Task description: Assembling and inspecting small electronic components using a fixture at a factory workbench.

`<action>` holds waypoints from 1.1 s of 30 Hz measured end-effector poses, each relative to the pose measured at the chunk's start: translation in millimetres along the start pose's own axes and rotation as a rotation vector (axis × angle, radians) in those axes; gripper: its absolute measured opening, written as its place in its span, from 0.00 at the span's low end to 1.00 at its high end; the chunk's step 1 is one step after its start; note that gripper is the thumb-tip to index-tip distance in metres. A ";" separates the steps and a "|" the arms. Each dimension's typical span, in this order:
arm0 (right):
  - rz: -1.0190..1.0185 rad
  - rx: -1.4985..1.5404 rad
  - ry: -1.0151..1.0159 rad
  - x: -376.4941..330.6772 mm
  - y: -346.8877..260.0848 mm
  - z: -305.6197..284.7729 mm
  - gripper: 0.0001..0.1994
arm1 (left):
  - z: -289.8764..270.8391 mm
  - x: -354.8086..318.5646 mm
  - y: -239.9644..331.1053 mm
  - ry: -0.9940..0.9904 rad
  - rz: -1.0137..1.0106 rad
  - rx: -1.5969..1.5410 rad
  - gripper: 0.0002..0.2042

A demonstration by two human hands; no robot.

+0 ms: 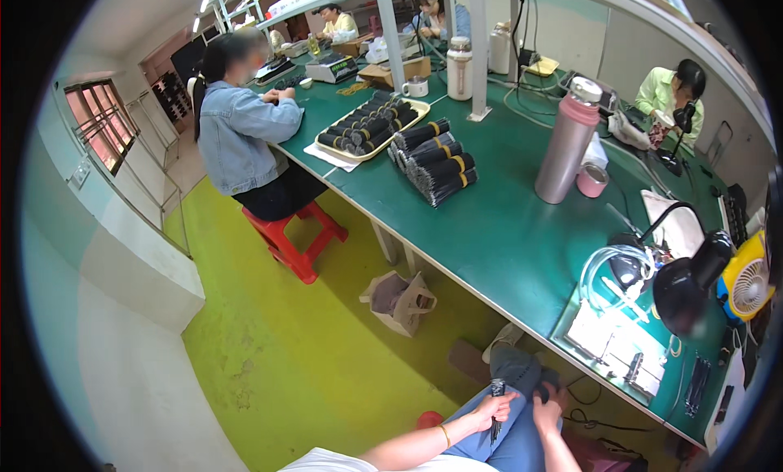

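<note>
Down at the bottom center of the head view, both hands rest on the person's jeans-clad lap, below the green table's (506,227) near edge. Open yellow-green floor (285,341) spreads to the lower left. Left hand (492,409) curled around a thin dark tool (496,405), held upright against the thigh. Right hand (547,412) loosely bent, fingers pressed on the knee, holding nothing visible. Both forearms enter from the lower edge.
</note>
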State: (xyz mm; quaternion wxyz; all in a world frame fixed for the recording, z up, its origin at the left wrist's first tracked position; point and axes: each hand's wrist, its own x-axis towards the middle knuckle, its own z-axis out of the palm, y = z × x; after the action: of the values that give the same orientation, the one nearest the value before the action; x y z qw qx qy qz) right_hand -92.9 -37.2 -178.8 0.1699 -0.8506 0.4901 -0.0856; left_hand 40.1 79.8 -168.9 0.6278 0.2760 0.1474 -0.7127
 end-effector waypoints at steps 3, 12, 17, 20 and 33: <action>0.208 0.923 -0.087 -38.8 -21.5 -15.7 0.19 | 19.7 -7.0 0.9 -0.013 0.093 -0.084 0.08; 0.994 2.335 -0.450 -72.1 -55.0 -76.9 0.25 | 99.1 -18.2 -40.2 -0.076 0.287 -0.126 0.06; 1.042 2.448 -0.311 -63.0 -52.5 -91.5 0.25 | 109.7 -23.0 -58.8 -0.063 0.321 -0.074 0.06; 0.913 2.489 -0.313 -72.3 -12.7 -34.6 0.21 | 117.4 -28.0 -61.3 -0.049 0.277 0.070 0.06; 0.863 2.509 -0.316 -63.6 -59.7 -69.4 0.15 | 102.7 -38.0 -50.8 0.026 0.246 0.166 0.08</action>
State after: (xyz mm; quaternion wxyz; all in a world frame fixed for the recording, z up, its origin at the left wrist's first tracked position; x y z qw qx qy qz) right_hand -98.6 31.1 -90.8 0.8997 0.1013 0.2834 -0.3162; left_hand -28.6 62.0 -71.3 0.6835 0.3522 0.0610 -0.6364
